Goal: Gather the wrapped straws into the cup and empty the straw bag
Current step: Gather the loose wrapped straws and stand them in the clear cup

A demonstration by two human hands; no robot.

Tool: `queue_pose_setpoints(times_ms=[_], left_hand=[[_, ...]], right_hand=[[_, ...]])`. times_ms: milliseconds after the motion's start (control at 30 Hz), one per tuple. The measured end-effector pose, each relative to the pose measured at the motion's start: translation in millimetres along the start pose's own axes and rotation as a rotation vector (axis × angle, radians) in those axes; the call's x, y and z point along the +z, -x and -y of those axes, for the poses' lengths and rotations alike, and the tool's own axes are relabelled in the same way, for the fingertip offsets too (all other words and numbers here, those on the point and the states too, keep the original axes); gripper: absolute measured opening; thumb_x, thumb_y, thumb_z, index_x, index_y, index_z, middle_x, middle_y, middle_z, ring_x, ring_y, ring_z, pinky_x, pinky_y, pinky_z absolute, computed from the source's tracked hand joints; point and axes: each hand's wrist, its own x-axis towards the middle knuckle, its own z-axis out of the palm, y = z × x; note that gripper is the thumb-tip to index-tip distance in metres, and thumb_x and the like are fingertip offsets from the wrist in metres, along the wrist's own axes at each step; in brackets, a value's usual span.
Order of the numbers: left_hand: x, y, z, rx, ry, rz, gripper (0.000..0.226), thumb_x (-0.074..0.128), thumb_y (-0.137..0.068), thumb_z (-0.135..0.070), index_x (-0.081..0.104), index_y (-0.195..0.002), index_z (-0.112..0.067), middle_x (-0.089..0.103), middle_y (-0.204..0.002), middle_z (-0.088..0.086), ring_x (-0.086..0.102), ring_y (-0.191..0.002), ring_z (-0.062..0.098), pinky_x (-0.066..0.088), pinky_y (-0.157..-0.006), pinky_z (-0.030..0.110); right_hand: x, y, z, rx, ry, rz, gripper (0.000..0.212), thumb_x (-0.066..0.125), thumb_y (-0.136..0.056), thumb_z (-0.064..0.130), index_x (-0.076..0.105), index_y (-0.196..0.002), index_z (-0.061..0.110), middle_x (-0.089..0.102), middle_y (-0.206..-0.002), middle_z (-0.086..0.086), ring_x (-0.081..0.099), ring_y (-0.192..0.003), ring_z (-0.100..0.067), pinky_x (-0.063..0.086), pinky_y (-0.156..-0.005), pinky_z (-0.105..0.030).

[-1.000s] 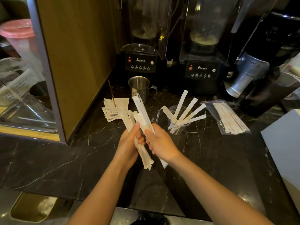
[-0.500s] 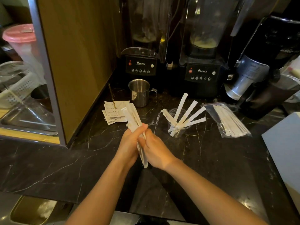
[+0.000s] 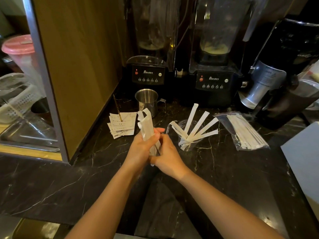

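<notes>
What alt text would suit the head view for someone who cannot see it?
Two hands, left and right, hold a bundle of wrapped straws upright over a dark counter. To the right, a clear cup holds more straws, beside a bag with straws inside.

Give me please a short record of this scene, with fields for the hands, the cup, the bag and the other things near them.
left hand: grips a bundle of wrapped straws, upright
right hand: closed on the bundle's lower end
cup: clear, holds several straws, fanned out
straw bag: flat on counter, right of cup, still has straws
steel jug: behind the bundle
paper slips: on a spike, left of bundle
</notes>
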Motion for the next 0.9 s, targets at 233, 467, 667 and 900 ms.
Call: queue_pose_setpoints(times_ms=[233, 467, 667, 900], left_hand=[[13, -4, 11, 0.055, -0.069, 0.081, 0.003, 0.059, -0.081, -0.018, 0.061, -0.079, -0.02, 0.06, -0.088, 0.002, 0.059, -0.094, 0.016, 0.048, -0.08, 0.029], [18, -12, 24, -0.033, -0.178, 0.145, 0.019, 0.064, -0.078, -0.006, 0.059, -0.08, -0.024, 0.06, -0.083, -0.004, 0.06, -0.083, 0.009, 0.049, -0.068, 0.02], [15, -16, 27, -0.042, -0.162, 0.196, 0.04, 0.069, -0.069, 0.002, 0.056, -0.091, -0.028, 0.065, -0.094, -0.007, 0.063, -0.082, -0.009, 0.052, -0.068, 0.011], [15, -15, 26, 0.011, -0.138, 0.191, 0.026, 0.066, -0.075, -0.005, 0.06, -0.087, -0.028, 0.066, -0.089, -0.003, 0.064, -0.083, -0.001, 0.053, -0.073, 0.016]], right_hand=[[7, -8, -25, 0.029, 0.066, -0.026, 0.034, 0.048, -0.09, 0.007, 0.047, -0.123, 0.002, 0.053, -0.124, -0.016, 0.049, -0.118, -0.026, 0.039, -0.071, 0.002], [5, -10, -49, 0.11, -0.037, -0.014, 0.034, 0.043, -0.088, -0.007, 0.049, -0.12, 0.003, 0.058, -0.11, -0.006, 0.057, -0.104, -0.02, 0.042, -0.084, -0.02], [-2, -10, -57, -0.014, -0.031, -0.002, 0.046, 0.051, -0.083, 0.016, 0.044, -0.126, 0.0, 0.053, -0.125, -0.021, 0.054, -0.114, -0.027, 0.05, -0.095, -0.037], [-4, -12, -47, -0.066, -0.057, -0.003, 0.031, 0.03, -0.094, 0.003, 0.045, -0.121, -0.002, 0.055, -0.098, -0.003, 0.056, -0.087, -0.004, 0.05, -0.065, -0.009]])
